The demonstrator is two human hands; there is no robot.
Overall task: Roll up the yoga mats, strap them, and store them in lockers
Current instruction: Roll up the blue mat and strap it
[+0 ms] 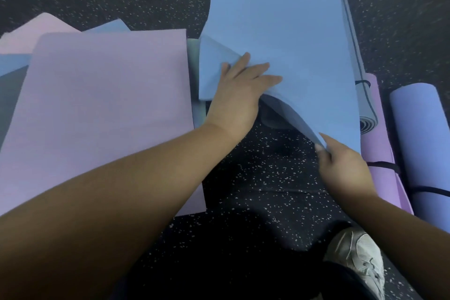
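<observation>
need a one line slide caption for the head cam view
Left hand presses the blue mat's folded near end while the right hand pinches its corner; lilac mat lies flat alongside.

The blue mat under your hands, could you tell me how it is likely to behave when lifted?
Probably floppy: the blue mat sags and folds where the left hand presses it. Likely light, since the right hand lifts its near edge with a pinch.

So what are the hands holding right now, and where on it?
Both hold the blue mat at its near end: right hand pinches the near edge, left hand presses the folded left corner.
</observation>
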